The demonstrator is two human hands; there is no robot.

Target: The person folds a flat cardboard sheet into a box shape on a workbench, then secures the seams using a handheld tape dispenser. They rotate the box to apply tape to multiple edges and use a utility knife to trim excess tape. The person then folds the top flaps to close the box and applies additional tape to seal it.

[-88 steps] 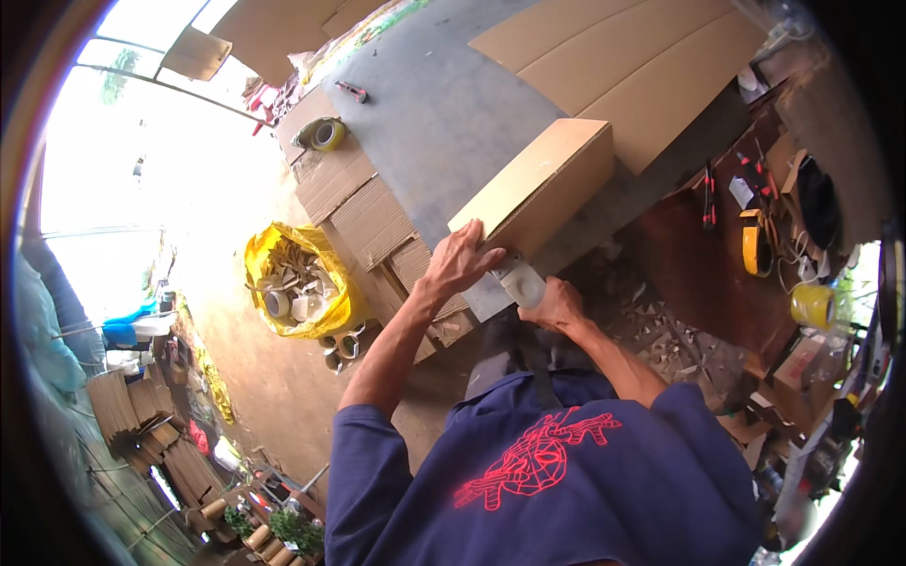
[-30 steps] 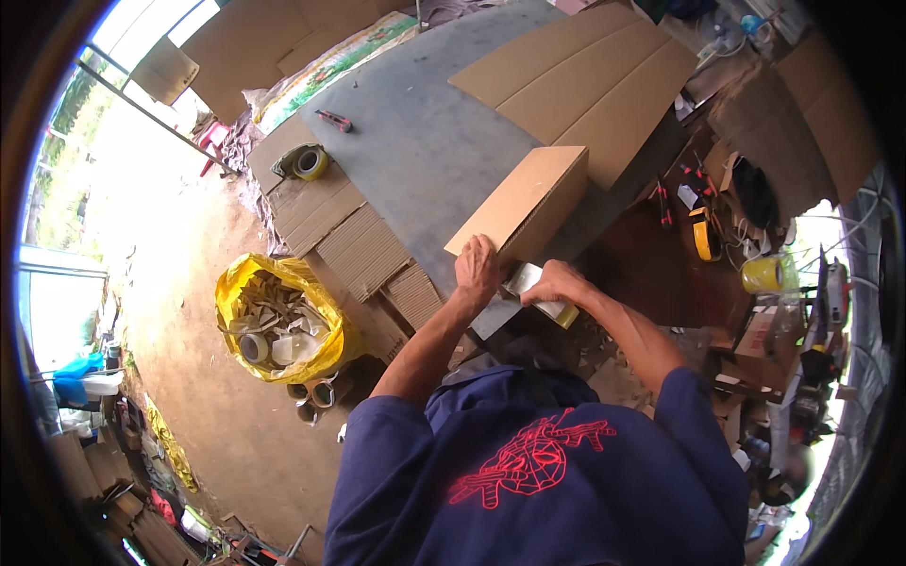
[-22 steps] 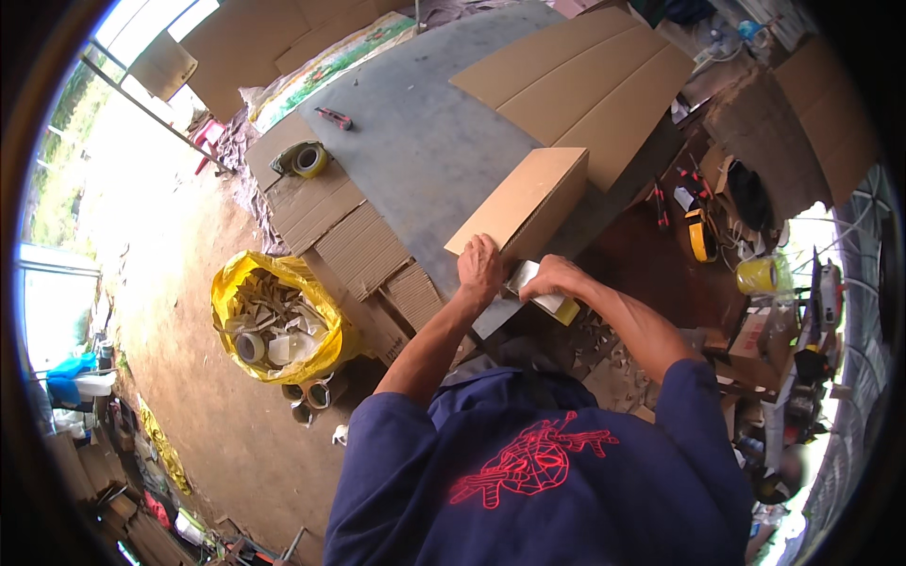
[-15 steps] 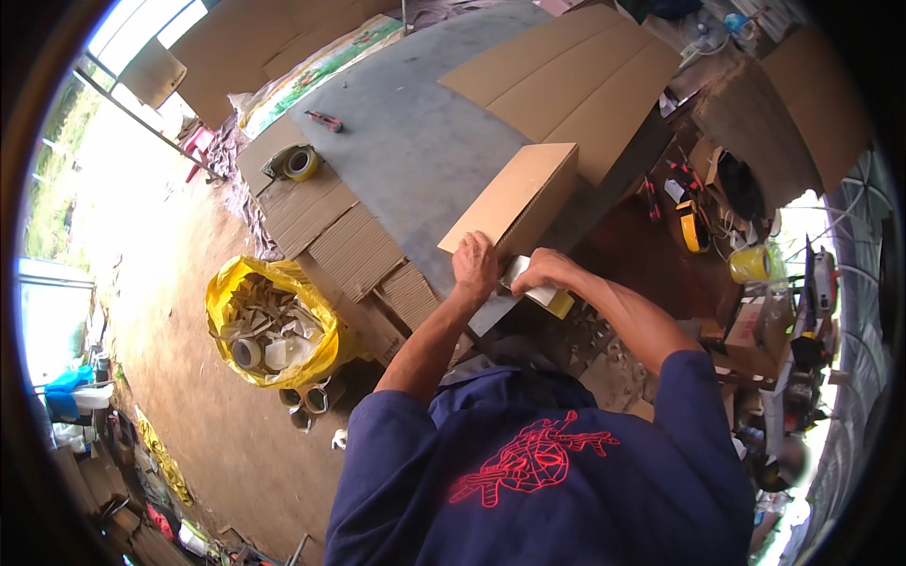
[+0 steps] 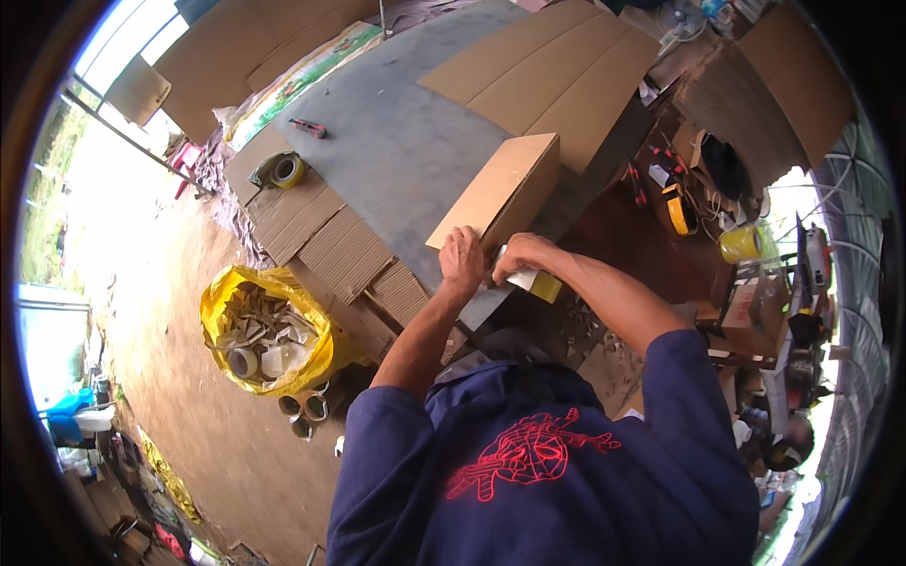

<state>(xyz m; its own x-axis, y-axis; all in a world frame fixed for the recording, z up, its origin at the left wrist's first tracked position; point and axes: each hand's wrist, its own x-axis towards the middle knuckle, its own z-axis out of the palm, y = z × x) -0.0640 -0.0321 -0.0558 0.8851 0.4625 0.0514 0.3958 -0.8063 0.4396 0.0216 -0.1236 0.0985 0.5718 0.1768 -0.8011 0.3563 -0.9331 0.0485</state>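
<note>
A closed brown cardboard box [image 5: 497, 186] sits at an angle on the grey tabletop, its narrow end toward me. My left hand [image 5: 461, 257] grips the near end of this box, fingers bent over the top edge. Against the same end, my right hand [image 5: 525, 255] is closed around a white and yellow object [image 5: 542, 284], which looks like a roll of tape in a holder. The palm and fingers hide much of it. Where its front meets the box cannot be made out.
Flat cardboard [image 5: 557, 71] covers the table's far right. A red and black utility knife [image 5: 309, 128] and a tape roll [image 5: 286, 171] lie at the left. Below stands a yellow bag [image 5: 209, 311] of scraps. Pliers [image 5: 637, 184] and a yellow-black tool [image 5: 679, 209] lie at right.
My right hand has shifted left and turned over the white and yellow object, closer to the box's near end. My left hand keeps its place on the box. The whole view has shifted slightly.
</note>
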